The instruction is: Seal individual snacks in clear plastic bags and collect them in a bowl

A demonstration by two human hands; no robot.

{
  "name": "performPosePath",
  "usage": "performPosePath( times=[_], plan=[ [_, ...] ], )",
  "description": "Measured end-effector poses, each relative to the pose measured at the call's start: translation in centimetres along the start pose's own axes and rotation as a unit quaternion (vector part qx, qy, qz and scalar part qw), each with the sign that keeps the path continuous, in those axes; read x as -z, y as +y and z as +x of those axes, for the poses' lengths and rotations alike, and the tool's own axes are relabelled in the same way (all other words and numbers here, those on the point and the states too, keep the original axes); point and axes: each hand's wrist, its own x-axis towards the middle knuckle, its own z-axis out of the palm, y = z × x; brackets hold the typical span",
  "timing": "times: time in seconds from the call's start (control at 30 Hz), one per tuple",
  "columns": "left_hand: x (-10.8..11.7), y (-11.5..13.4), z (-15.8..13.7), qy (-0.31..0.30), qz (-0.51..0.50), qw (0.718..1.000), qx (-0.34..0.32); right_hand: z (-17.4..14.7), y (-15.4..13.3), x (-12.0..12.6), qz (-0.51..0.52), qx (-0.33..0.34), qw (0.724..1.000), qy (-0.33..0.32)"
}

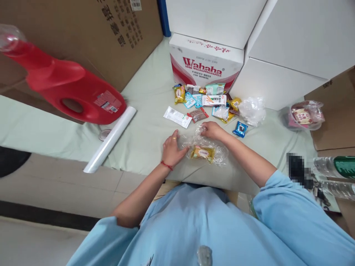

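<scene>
A snack in a yellow wrapper [202, 152] lies on a crumpled sheet of clear plastic film [220, 155] on the cloth-covered table, close to my body. My right hand [213, 130] pinches the far edge of the film between thumb and fingers. To the left of the snack, my left hand [173, 149] has its fingers apart, with the thumb at the film's left edge. Just beyond my hands lie a white snack packet [177, 117] and a brown packet with red ends [198, 115].
Several small snack packets [214, 100] are heaped before a Wahaha water carton [203, 62]. Crumpled clear plastic [252, 111] and a blue packet [240, 129] lie to the right, near a plastic tub [306, 116]. A red jug [74, 88] and white roll [111, 140] are left.
</scene>
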Motion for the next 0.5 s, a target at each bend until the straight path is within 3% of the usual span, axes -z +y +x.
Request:
performPosePath(
  times=[0.17, 0.3, 0.4, 0.5],
  plan=[
    [-0.8, 1.0, 1.3, -0.036, 0.071, 0.997, 0.001, -4.1, -1.9, 0.1, 0.032, 0.073, 0.997, 0.019],
    [-0.5, 0.6, 1.8, -0.017, 0.056, 0.998, 0.02, -9.3, -3.7, -2.6, -0.108, 0.169, 0.979, -0.017],
    [0.4, 0.7, 1.3, -0.008, 0.005, 1.0, 0.018, -11.4, -4.6, -5.0, -0.183, 0.14, 0.973, -0.006],
    [1.2, 2.2, 0.3, -0.01, -0.075, 0.997, 0.006, -11.5, -5.1, -6.9, -0.179, 0.122, 0.976, 0.026]
  ],
)
